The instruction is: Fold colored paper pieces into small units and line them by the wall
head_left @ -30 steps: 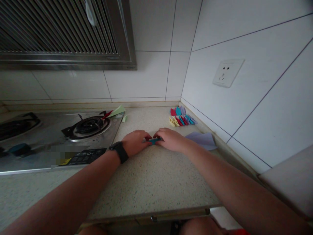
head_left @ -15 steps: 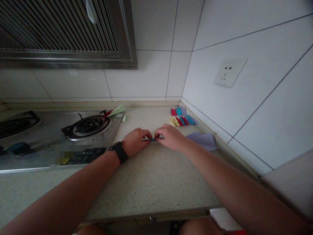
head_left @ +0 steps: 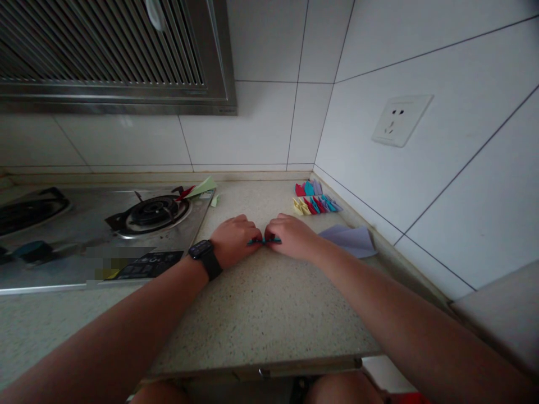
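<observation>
Between my two hands, low over the counter, is a narrow piece of teal folded paper [head_left: 264, 242], mostly covered by fingers. My left hand [head_left: 236, 240], with a black watch at the wrist, pinches its left end. At the other end, my right hand [head_left: 290, 235] grips it with bent fingers. Just past my right wrist lies a lavender paper sheet [head_left: 351, 241]. Behind that, small folded paper pieces [head_left: 318, 206] in yellow, red, teal and lavender stand in a row, with a second cluster of folded pieces [head_left: 308, 189] behind them.
A gas stove [head_left: 96, 224] fills the left side. Light green paper [head_left: 205, 186] and red paper [head_left: 183, 193] rest at its far right corner, beside a green scrap [head_left: 215, 201]. The range hood [head_left: 227, 67] hangs above. A tiled wall with a socket [head_left: 402, 120] bounds the right.
My fingers have curled lower around the teal paper, and both hands have turned slightly with knuckles up. The camera view has shifted a little. The other papers stay in place.
</observation>
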`<state>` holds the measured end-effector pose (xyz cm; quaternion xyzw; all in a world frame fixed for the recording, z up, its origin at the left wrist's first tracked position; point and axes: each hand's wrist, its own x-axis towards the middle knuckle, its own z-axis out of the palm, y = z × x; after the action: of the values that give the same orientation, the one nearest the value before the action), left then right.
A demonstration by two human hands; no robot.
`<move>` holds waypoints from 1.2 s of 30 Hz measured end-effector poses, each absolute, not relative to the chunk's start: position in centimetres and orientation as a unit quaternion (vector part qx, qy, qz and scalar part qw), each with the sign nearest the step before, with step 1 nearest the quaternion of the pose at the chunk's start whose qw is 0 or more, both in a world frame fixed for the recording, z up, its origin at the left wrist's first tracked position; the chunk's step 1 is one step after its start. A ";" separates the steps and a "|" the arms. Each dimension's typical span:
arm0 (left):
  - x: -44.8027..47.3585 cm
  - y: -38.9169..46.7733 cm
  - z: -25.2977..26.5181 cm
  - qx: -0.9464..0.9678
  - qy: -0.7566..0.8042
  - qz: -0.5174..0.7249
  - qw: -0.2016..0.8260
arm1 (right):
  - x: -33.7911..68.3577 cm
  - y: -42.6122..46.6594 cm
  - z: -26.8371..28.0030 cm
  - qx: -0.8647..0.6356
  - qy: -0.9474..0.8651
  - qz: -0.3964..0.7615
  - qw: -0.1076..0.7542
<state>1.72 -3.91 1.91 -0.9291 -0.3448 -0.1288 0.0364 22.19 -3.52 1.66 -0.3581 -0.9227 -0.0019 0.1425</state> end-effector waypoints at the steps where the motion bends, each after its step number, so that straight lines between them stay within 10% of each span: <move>1: 1.8 -4.0 2.0 -0.931 -0.342 -0.123 0.040 | 22.2 -3.5 1.6 -0.355 -0.924 -0.004 0.142; 36: 2.3 -3.9 1.9 -0.893 -0.440 -0.096 -0.006 | 21.2 -4.3 1.8 -0.500 -0.866 0.001 0.030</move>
<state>2.28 -3.88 1.93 -0.8930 -0.4396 -0.0961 -0.0065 21.18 -4.27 1.82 -0.4999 -0.8656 0.0007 0.0304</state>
